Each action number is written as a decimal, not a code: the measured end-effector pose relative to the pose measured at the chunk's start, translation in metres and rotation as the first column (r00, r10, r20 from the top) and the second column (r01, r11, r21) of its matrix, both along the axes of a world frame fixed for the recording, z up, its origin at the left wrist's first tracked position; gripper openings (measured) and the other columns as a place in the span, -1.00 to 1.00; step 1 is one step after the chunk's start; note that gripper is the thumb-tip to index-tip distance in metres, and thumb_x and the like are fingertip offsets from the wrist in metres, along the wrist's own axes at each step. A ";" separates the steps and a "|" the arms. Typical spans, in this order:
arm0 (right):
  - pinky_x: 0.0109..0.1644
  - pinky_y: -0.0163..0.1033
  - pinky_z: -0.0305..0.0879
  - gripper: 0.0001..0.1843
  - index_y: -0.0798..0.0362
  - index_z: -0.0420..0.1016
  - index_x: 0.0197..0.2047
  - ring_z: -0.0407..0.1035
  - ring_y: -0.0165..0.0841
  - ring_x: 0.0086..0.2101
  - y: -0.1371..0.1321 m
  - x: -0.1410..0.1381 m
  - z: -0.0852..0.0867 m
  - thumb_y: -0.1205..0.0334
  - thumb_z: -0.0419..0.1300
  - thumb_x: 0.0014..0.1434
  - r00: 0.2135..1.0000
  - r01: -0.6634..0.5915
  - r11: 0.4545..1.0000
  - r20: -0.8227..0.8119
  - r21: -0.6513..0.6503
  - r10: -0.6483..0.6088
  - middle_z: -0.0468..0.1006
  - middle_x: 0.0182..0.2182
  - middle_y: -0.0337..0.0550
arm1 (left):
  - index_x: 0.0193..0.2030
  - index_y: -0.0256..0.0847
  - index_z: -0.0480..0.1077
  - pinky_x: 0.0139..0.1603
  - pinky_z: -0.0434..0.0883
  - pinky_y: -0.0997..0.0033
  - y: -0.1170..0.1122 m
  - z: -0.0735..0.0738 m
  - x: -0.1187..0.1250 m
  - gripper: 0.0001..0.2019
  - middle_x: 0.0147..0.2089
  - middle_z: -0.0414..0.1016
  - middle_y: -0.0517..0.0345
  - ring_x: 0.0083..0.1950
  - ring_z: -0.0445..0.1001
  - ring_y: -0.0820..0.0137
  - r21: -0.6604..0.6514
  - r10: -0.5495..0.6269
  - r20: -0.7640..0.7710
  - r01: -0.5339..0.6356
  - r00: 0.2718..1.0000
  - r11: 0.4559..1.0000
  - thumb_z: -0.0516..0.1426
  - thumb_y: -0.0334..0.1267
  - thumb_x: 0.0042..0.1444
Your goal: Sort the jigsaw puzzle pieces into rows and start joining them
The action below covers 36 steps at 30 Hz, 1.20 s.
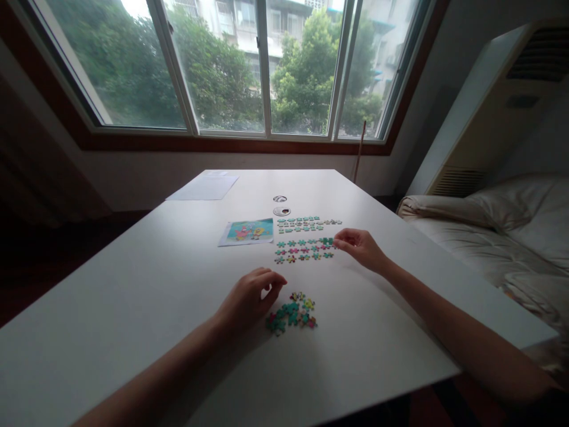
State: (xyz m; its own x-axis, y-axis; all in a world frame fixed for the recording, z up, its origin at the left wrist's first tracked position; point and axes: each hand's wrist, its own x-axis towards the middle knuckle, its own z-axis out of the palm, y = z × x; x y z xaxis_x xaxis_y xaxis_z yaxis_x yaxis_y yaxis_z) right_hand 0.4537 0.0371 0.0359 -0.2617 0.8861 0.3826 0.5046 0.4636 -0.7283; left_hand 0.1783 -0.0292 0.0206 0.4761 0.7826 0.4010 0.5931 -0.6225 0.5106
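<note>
On a white table [133, 296], my left hand [249, 299] rests with curled fingers beside a small heap of jigsaw pieces [291, 314], its fingertips just left of the heap. My right hand [360, 246] reaches out to the right end of several rows of laid-out pieces [304, 249], its fingers pinched together at a piece there. A second group of sorted pieces [306, 224] lies further back. The picture card [246, 231] with cartoon figures lies left of the rows.
Two small round objects [281, 205] sit behind the pieces. A sheet of paper [204, 187] lies at the table's far left. A bed with pale bedding [498, 237] stands to the right, and a wide window [249, 65] fills the back wall.
</note>
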 end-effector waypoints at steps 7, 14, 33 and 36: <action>-0.38 -0.32 0.17 -0.77 0.11 0.43 -0.39 0.26 -0.43 -0.50 0.026 0.043 -0.005 0.13 0.07 0.05 0.937 0.155 0.981 0.299 0.114 -0.183 0.47 -0.46 -0.17 | -0.30 -0.23 0.42 -0.37 0.31 0.51 0.000 0.000 0.000 -0.82 -0.38 0.43 0.12 -0.40 0.35 0.48 -0.001 0.002 -0.010 -0.002 1.000 1.000 -0.01 -0.41 0.07; -0.40 -0.34 0.13 -0.79 0.11 0.45 -0.38 0.26 -0.42 -0.48 0.042 0.065 -0.028 0.18 0.06 0.04 0.857 0.201 0.979 0.478 0.036 -0.193 0.47 -0.46 -0.16 | -0.30 -0.23 0.41 -0.37 0.30 0.52 0.002 -0.001 0.000 -0.82 -0.39 0.42 0.14 -0.41 0.35 0.49 0.000 -0.010 -0.010 0.010 1.000 1.000 -0.01 -0.41 0.08; -0.29 -0.31 0.17 -0.77 0.07 0.50 -0.27 0.26 -0.42 -0.46 0.051 0.058 -0.041 0.22 0.07 0.05 0.866 0.212 0.962 0.422 0.174 -0.267 0.45 -0.41 -0.16 | -0.30 -0.22 0.43 -0.40 0.30 0.53 0.003 -0.005 0.002 -0.82 -0.39 0.42 0.14 -0.42 0.34 0.50 -0.007 -0.019 0.002 0.019 1.000 1.000 0.00 -0.40 0.07; -0.28 -0.31 0.17 -0.77 0.07 0.50 -0.26 0.27 -0.42 -0.44 0.050 0.058 -0.041 0.23 0.07 0.05 0.868 0.211 0.960 0.418 0.182 -0.270 0.44 -0.41 -0.15 | -0.30 -0.22 0.42 -0.39 0.30 0.53 0.003 -0.006 0.003 -0.81 -0.39 0.42 0.14 -0.42 0.34 0.50 -0.021 -0.009 -0.004 0.009 1.000 1.000 -0.01 -0.41 0.07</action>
State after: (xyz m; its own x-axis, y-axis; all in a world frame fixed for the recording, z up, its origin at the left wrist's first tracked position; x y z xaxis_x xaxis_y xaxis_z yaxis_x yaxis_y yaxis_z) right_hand 0.5115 0.0875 -0.0052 -0.2125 0.8948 0.3925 0.8634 0.3601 -0.3534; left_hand 0.1810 -0.0266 0.0144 0.4846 0.7864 0.3831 0.5895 -0.6172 0.5212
